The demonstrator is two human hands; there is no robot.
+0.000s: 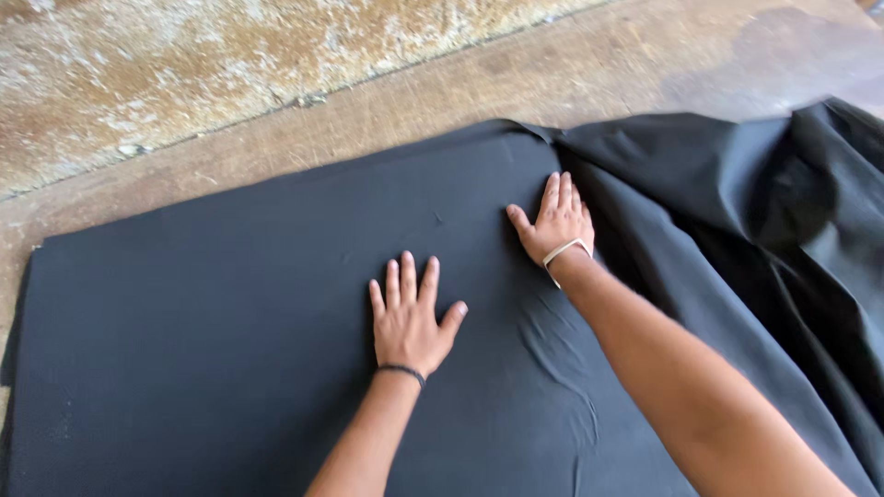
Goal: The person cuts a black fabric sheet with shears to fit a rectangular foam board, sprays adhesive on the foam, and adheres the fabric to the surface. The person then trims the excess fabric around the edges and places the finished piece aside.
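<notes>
1. A large sheet of black fabric (pixel 230 350) lies spread on the floor (pixel 571 74). Its left part is flat and smooth, with a straight far edge that runs up and to the right, parallel to the base of the wall.
2. The left hand (pixel 407 322) rests palm down on the flat part near its middle. Its fingers (pixel 408 276) are slightly spread and point away from the person, and they pinch nothing. A thin dark band circles that wrist.
3. The right hand (pixel 555 224) also presses flat on the cloth, farther from the person and to the right, with its fingers (pixel 558 193) close together and extended. A pale band (pixel 564 251) sits at the wrist.
4. The right hand lies right at the boundary where the smooth part ends. Beyond it, to the right, the fabric is bunched in loose folds (pixel 792 221) and rises off the floor. So the right hand is the nearer one to the unsmoothed part, which lies rightward of its fingertips.
5. Small creases (pixel 552 350) show between the two forearms.
6. Behind the cloth, a worn, mottled wall (pixel 230 55) meets the brownish floor.
</notes>
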